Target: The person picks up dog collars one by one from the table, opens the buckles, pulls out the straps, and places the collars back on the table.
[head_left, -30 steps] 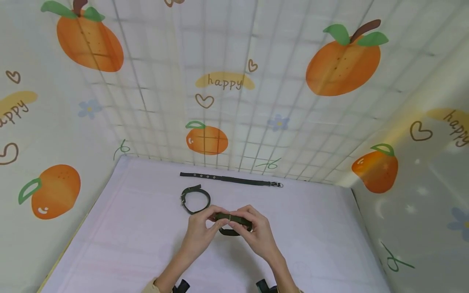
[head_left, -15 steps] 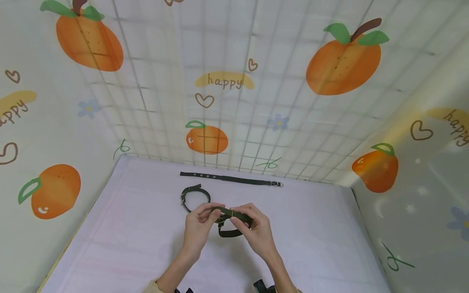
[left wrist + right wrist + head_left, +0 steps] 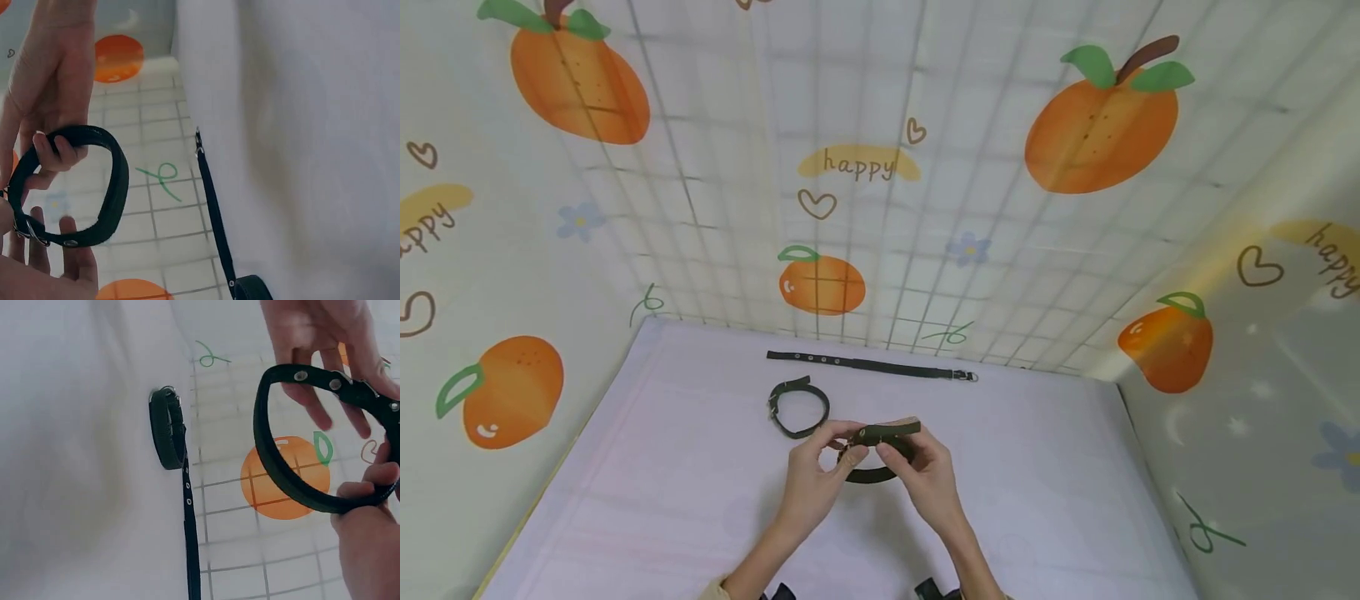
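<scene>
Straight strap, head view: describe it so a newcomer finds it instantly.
On the pale table, go to the far edge, below the grid-lined backdrop. There a dark strap lies lengthwise, eyelets toward its left end, buckle at its right. Unlike the looped strap just nearer and the held strap, it is laid out straight.

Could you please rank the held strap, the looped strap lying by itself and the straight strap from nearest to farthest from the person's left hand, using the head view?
1. Held strap: in the grip of the left hand, between both hands.
2. Looped strap: on the table, just beyond that hand.
3. Straight strap: farthest, along the table's back edge.
</scene>
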The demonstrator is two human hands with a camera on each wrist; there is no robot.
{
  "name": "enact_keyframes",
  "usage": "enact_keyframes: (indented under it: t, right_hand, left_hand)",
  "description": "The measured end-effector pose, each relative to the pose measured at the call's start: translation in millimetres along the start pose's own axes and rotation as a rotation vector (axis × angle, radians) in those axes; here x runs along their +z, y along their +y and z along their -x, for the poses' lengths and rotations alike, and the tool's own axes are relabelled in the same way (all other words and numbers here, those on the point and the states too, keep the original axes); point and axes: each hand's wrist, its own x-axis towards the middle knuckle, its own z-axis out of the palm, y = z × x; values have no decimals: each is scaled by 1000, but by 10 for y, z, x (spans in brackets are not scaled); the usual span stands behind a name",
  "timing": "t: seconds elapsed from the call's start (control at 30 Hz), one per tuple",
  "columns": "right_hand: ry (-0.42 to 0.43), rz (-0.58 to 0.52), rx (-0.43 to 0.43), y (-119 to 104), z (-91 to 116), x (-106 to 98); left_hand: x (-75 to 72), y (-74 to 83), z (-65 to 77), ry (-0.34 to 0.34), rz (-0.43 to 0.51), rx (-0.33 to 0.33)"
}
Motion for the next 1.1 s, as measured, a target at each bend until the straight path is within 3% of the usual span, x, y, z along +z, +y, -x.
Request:
enact_keyframes:
  t: [0.27, 0.4, 0.53, 0.63, 0.7, 0.83, 1.1]
  right_hand:
    - [81, -31, 33, 9, 42, 21]
    - [118, 26, 16, 2, 27, 41]
    - [142, 101, 36, -26, -26, 85]
    - [127, 195, 11, -33, -60, 126]
    - [125, 251, -19, -35, -73, 147]
    - [150, 243, -33, -38, -72, 163]
    - [184, 66, 125, -27, -27, 173]
  left_hand:
    - [23, -18, 17, -19, 12, -26]
    - [7, -30, -12, -30, -73, 94]
    - [-24, -22, -43, -55, -261, 261]
    - [-43, 2, -56, -64, -407, 337]
    - [-49, 23, -58, -72, -451, 356]
    - [-46, 50, -49, -80, -418, 328]
    - [0, 17, -10, -75, -223, 252]
